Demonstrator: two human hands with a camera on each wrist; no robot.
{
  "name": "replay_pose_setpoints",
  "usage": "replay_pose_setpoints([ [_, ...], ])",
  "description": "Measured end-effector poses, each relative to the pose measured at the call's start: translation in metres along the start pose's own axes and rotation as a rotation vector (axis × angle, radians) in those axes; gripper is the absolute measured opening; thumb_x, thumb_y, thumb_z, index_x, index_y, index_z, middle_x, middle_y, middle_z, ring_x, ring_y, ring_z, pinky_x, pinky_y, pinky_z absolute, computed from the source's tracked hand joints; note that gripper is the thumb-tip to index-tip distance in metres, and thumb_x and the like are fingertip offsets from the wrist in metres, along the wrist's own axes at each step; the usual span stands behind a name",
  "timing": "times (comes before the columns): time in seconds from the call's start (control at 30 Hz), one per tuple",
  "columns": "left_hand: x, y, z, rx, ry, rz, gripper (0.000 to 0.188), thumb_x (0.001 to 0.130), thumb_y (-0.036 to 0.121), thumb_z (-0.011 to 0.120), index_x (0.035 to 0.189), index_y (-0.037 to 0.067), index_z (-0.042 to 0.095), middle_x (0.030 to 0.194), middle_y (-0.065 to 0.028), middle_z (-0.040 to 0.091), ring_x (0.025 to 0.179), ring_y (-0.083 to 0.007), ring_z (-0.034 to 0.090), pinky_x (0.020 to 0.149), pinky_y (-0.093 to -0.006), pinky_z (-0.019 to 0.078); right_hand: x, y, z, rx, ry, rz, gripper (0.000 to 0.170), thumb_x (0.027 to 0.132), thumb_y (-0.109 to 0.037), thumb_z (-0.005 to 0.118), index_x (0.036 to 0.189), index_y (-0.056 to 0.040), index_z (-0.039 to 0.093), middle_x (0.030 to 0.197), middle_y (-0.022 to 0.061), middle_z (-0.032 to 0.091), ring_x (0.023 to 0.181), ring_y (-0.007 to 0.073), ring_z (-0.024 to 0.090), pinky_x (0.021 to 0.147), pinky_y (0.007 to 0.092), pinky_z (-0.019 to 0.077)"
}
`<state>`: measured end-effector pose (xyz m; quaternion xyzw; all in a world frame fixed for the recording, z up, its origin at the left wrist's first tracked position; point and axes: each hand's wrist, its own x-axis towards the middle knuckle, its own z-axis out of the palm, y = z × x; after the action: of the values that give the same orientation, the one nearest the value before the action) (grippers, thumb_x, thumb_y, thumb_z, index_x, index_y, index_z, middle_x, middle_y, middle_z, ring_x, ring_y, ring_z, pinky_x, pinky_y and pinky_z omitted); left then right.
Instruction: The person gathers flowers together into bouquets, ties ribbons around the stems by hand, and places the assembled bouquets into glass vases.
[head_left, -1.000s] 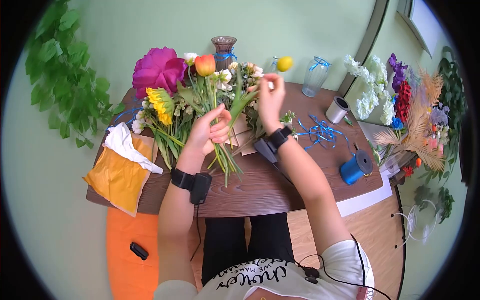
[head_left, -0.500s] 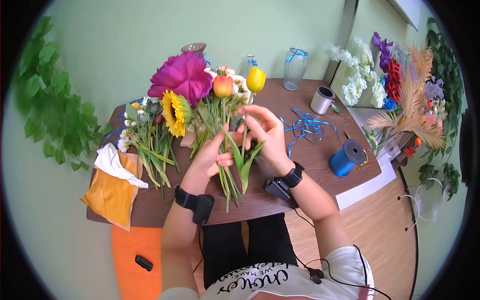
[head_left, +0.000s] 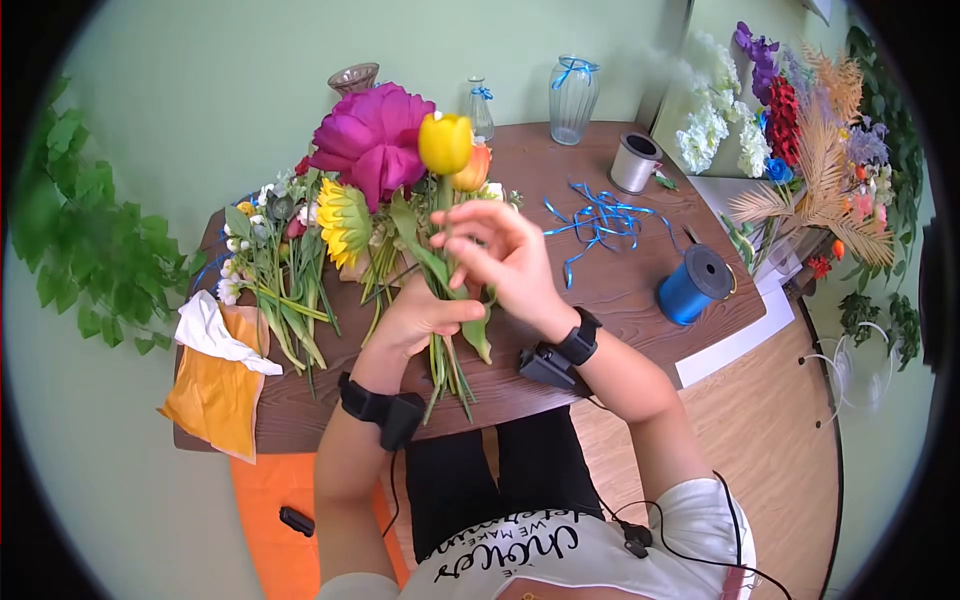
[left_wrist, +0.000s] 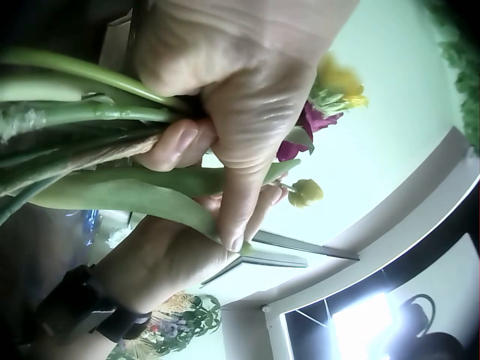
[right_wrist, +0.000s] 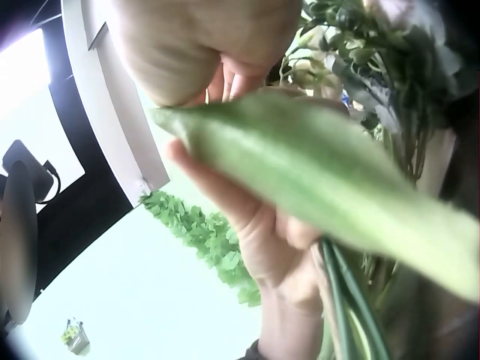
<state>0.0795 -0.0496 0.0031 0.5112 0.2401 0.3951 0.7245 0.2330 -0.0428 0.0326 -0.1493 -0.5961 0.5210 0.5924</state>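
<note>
The left hand [head_left: 410, 315] grips a bundle of green stems [head_left: 447, 375] in front of the body, fingers curled round them in the left wrist view. Above it stand a magenta bloom [head_left: 375, 145], a sunflower [head_left: 343, 222] and an orange tulip [head_left: 471, 168]. The right hand [head_left: 508, 262] pinches the stem of a yellow tulip [head_left: 446, 144] at the bundle's right side, above the left hand. A broad green leaf [right_wrist: 322, 172] crosses the right wrist view and hides part of both hands.
More cut flowers [head_left: 290, 320] lie left on the table [head_left: 590, 350], beside orange-and-white paper [head_left: 215, 375]. Blue ribbon [head_left: 605, 220], a blue spool [head_left: 693, 285] and a silver spool [head_left: 635, 163] are right. Glass vases [head_left: 572, 100] stand behind.
The yellow tulip has come from the right to the front of the bundle, its head beside the orange tulip. The right hand has moved left, close to the left hand, which still holds the stems.
</note>
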Motion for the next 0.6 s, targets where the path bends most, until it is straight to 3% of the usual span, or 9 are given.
replay_pose_setpoints([
  [0.1,-0.001,-0.002,0.003,-0.006,0.047,0.014,0.044,0.072,0.002,0.076,0.079,0.016,0.035,0.077,0.0028,0.049,0.053,-0.0018,0.044,0.040,-0.0151,0.0290,-0.002,0.000,0.005,-0.029,0.024,-0.036,0.022,0.087,0.003,0.059,0.109,0.0026,0.055,0.109,0.0100,0.057,0.098,0.0175,0.062,0.061,0.0224,0.0568],
  [0.13,-0.001,-0.001,0.005,-0.023,0.019,0.059,0.029,0.079,0.008,0.072,0.083,0.014,0.044,0.072,0.0033,0.050,0.051,-0.0028,0.044,0.040,-0.0161,0.0295,-0.001,-0.001,0.004,-0.058,0.043,-0.056,0.021,0.087,0.003,0.059,0.107,0.0027,0.056,0.107,0.0095,0.057,0.096,0.0165,0.062,0.062,0.0225,0.0569],
  [0.23,0.007,-0.009,0.007,0.106,0.147,0.169,0.014,0.088,0.017,0.064,0.089,0.009,0.053,0.068,0.0028,0.053,0.048,-0.0036,0.042,0.039,-0.0177,0.0304,0.003,0.006,-0.002,-0.246,0.049,-0.152,0.017,0.084,0.003,0.062,0.102,0.0022,0.060,0.106,0.0097,0.057,0.087,0.0122,0.061,0.059,0.0212,0.0544],
  [0.27,0.000,0.002,0.007,0.118,0.118,0.010,0.018,0.093,0.024,0.057,0.094,0.006,0.058,0.067,0.0017,0.055,0.047,-0.0040,0.044,0.038,-0.0189,0.0319,0.003,0.008,-0.005,-0.327,0.044,-0.190,0.016,0.084,0.002,0.063,0.100,0.0018,0.061,0.106,0.0100,0.057,0.084,0.0107,0.061,0.057,0.0205,0.0531],
  [0.37,0.004,0.000,0.000,0.134,0.059,0.058,0.023,0.093,0.025,0.059,0.102,0.005,0.052,0.074,-0.0033,0.058,0.062,-0.0074,0.055,0.047,-0.0180,0.0402,0.000,0.007,-0.011,-0.552,0.018,-0.197,0.014,0.082,0.000,0.065,0.096,0.0004,0.062,0.106,0.0117,0.057,0.077,0.0081,0.059,0.054,0.0203,0.0474],
  [0.4,-0.001,0.006,-0.002,0.156,0.016,-0.020,0.025,0.094,0.028,0.058,0.104,0.005,0.052,0.076,-0.0040,0.059,0.068,-0.0073,0.057,0.050,-0.0180,0.0412,0.000,0.008,-0.010,-0.569,0.050,-0.237,0.014,0.082,-0.001,0.065,0.096,0.0001,0.062,0.105,0.0114,0.057,0.075,0.0083,0.058,0.055,0.0206,0.0463],
  [0.47,0.004,-0.004,-0.003,0.131,0.136,0.031,0.022,0.095,0.029,0.055,0.092,0.007,0.056,0.073,-0.0006,0.057,0.055,-0.0051,0.050,0.043,-0.0183,0.0356,0.001,0.010,-0.005,-0.601,0.114,-0.316,0.014,0.083,-0.002,0.064,0.096,-0.0005,0.061,0.102,0.0107,0.057,0.072,0.0085,0.055,0.056,0.0213,0.0441],
  [0.53,0.002,0.002,0.002,0.136,0.256,0.022,0.029,0.096,0.034,0.051,0.085,0.007,0.057,0.070,0.0018,0.054,0.054,-0.0035,0.046,0.045,-0.0181,0.0330,0.001,0.013,0.000,-0.566,0.225,-0.398,0.012,0.084,-0.002,0.062,0.096,-0.0008,0.060,0.099,0.0092,0.056,0.071,0.0099,0.054,0.059,0.0223,0.0446],
  [0.6,-0.001,0.008,-0.020,0.202,0.158,0.079,0.033,0.098,0.035,0.046,0.079,0.008,0.053,0.067,0.0001,0.053,0.060,-0.0061,0.046,0.051,-0.0203,0.0351,0.002,0.016,-0.005,-0.594,0.304,-0.490,0.011,0.086,-0.001,0.059,0.097,-0.0010,0.058,0.095,0.0073,0.053,0.072,0.0116,0.053,0.062,0.0229,0.0450],
])
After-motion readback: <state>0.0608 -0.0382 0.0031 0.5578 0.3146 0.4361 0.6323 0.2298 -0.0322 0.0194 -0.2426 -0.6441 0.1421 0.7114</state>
